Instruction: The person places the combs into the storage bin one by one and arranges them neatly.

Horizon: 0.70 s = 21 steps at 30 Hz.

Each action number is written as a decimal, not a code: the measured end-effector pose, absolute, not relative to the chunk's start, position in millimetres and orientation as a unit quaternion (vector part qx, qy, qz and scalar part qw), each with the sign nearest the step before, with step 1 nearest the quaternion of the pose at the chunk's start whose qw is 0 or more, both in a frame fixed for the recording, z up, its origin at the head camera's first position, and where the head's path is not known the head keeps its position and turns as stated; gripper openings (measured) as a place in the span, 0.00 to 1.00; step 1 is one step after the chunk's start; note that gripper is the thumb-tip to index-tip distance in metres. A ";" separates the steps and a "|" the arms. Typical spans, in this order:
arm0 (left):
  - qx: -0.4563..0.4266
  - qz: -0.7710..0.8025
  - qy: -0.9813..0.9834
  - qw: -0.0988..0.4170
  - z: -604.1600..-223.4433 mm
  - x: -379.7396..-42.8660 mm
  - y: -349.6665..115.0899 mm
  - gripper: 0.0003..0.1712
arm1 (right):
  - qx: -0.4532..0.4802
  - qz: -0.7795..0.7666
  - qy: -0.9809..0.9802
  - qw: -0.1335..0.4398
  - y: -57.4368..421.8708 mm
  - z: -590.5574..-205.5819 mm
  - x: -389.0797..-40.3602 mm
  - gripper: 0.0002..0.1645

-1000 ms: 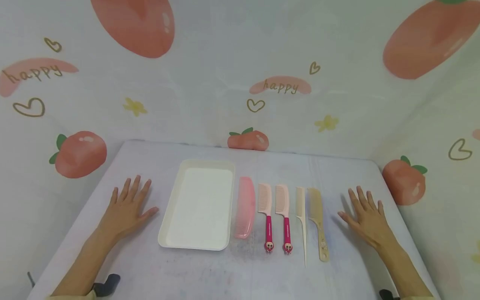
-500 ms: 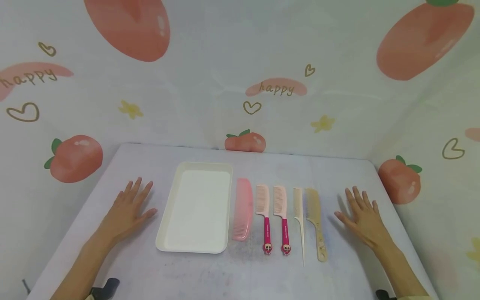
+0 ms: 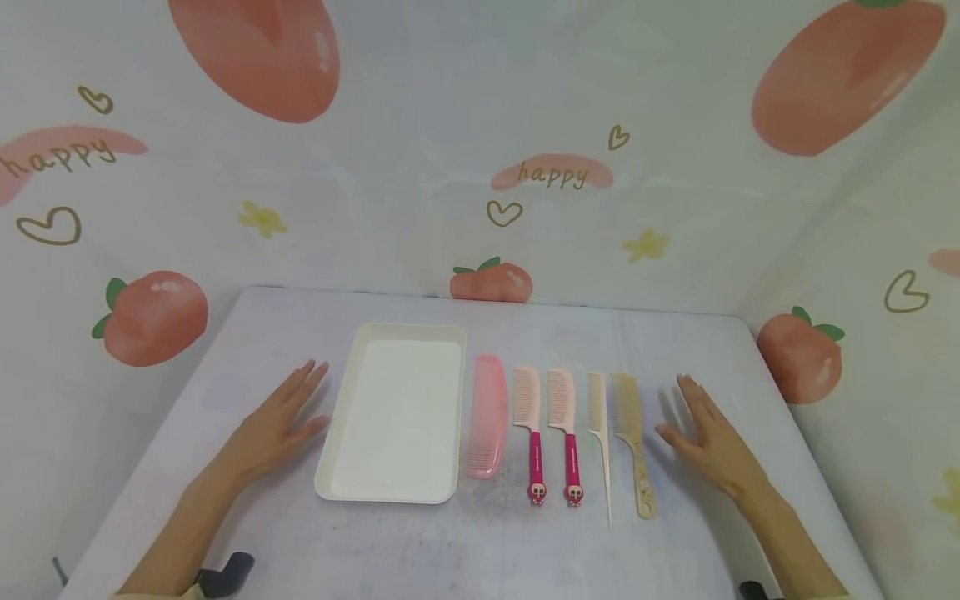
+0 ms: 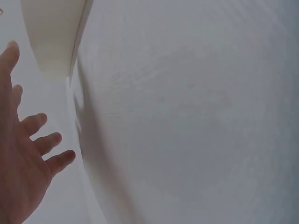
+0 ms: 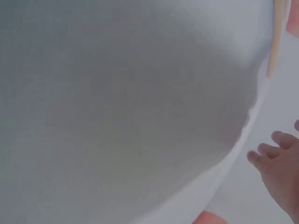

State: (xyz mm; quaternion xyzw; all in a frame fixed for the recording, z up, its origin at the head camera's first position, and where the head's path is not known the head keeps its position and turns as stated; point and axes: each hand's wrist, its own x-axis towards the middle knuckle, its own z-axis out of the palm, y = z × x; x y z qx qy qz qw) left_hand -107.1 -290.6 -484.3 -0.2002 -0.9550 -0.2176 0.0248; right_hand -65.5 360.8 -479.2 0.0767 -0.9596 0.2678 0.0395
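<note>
My left hand point(image 3: 270, 433) holds nothing, its fingers extended, just left of a white rectangular tray point(image 3: 324, 479). Right of the tray lies a row of combs: a wide pink comb point(image 3: 489, 417), two pale pink combs with magenta handles, one point(image 3: 536, 450) beside the other point(image 3: 572, 450), a cream rat-tail comb point(image 3: 599, 408) and a tan handled comb point(image 3: 632, 408). The right hand point(image 3: 712, 442) is nearest the tan comb, apart from it, with straight fingers and nothing held. In the left wrist view, the hand point(image 4: 28, 158) shows spread fingers near the tray's side point(image 4: 53, 32).
All of it lies on a table with a whitish cover point(image 3: 405, 550). Behind and at both sides hangs a pale cloth point(image 3: 405, 167) printed with peaches, hearts and lettering. Dark wrist straps point(image 3: 228, 575) show at the lower edge.
Both hands have shifted inward, the left toward the tray and the right toward the tan comb. They have turned somewhat sideways. Tray and combs stay in place.
</note>
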 end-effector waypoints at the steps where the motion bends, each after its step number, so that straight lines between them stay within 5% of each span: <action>1: -0.199 -0.217 -0.955 0.024 -483.9 -106.9 -289.4 0.46 | 0.069 0.281 -0.957 0.033 359.2 -477.8 -64.7 0.55; 14: -0.184 -0.307 -0.933 -0.024 -477.9 -109.3 -274.4 0.43 | 0.080 0.360 -0.928 0.054 343.5 -475.4 -56.7 0.51; 21: -0.196 -0.316 -0.928 -0.008 -477.8 -112.8 -267.9 0.41 | 0.086 0.379 -0.920 0.052 336.2 -477.8 -53.7 0.49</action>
